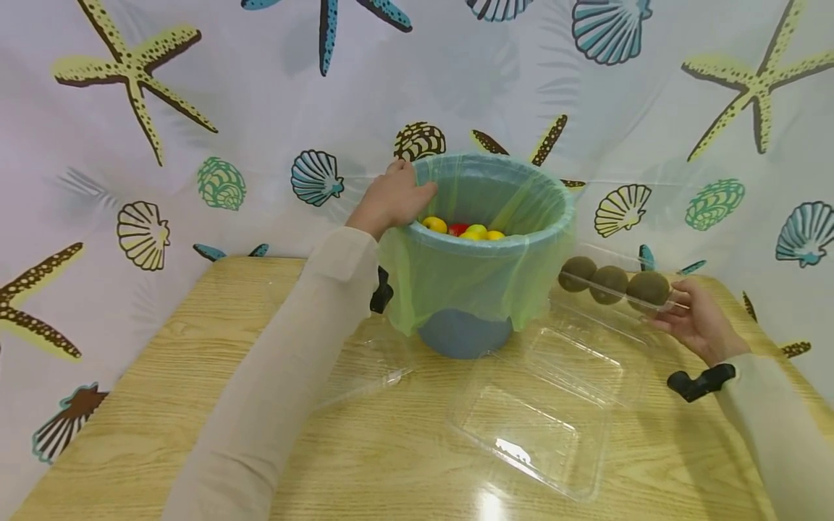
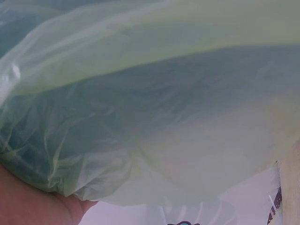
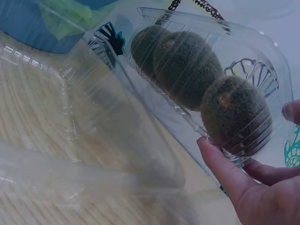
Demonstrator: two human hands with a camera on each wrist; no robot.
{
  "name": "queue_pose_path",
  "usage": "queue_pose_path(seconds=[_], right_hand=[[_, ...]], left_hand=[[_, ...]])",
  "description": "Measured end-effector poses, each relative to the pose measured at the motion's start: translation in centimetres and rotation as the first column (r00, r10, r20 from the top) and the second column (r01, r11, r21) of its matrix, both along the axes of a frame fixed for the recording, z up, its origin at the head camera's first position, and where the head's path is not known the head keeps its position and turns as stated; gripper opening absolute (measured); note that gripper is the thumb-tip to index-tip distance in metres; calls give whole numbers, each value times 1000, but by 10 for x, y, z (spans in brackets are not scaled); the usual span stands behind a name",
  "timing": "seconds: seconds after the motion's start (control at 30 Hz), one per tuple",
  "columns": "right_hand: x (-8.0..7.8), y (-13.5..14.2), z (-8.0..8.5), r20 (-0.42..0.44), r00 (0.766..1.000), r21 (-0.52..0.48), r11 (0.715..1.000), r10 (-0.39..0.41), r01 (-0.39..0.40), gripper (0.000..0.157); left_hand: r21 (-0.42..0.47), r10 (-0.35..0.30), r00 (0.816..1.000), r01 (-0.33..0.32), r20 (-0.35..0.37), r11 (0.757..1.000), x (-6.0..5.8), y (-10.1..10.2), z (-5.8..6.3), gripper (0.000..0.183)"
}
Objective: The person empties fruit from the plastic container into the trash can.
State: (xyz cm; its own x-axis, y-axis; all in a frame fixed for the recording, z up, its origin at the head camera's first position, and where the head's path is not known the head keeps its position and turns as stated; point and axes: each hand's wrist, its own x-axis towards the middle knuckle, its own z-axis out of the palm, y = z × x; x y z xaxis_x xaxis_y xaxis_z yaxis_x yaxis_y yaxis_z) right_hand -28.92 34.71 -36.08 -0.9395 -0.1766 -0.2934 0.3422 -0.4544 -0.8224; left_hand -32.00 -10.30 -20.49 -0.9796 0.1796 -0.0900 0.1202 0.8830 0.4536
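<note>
My left hand [image 1: 397, 194] grips the left rim of a blue bin [image 1: 465, 336] lined with a thin yellow-green bag [image 1: 449, 286]. In the left wrist view the bag [image 2: 140, 108] fills most of the picture, with part of the hand [image 2: 42, 201] at the lower left. Yellow fruits [image 1: 434, 224] and a red one [image 1: 458, 229] lie inside the bin. To the bin's right, my right hand [image 1: 698, 322] holds a clear plastic container [image 3: 255, 40] by its end, tilted above the table. Three brown kiwis [image 3: 187, 65] sit in a row inside it.
Clear plastic trays [image 1: 528, 434] lie on the wooden table [image 1: 365, 463] in front of the bin. Another clear plastic piece [image 1: 371, 362] lies left of it, partly behind my left sleeve. A curtain [image 1: 260, 94] with shells and starfish hangs close behind.
</note>
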Motion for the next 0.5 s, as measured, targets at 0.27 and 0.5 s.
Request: queue_pose_path(seconds=[0.27, 0.5], right_hand=[[2, 2, 18, -21, 1000, -25, 1000, -5, 4, 17], [5, 4, 36, -53, 999, -28, 1000, -10, 8, 27]], left_hand=[[-1, 14, 1000, -14, 7, 1000, 0, 0, 0, 69], [13, 19, 1000, -19, 5, 1000, 1, 0, 0, 69]])
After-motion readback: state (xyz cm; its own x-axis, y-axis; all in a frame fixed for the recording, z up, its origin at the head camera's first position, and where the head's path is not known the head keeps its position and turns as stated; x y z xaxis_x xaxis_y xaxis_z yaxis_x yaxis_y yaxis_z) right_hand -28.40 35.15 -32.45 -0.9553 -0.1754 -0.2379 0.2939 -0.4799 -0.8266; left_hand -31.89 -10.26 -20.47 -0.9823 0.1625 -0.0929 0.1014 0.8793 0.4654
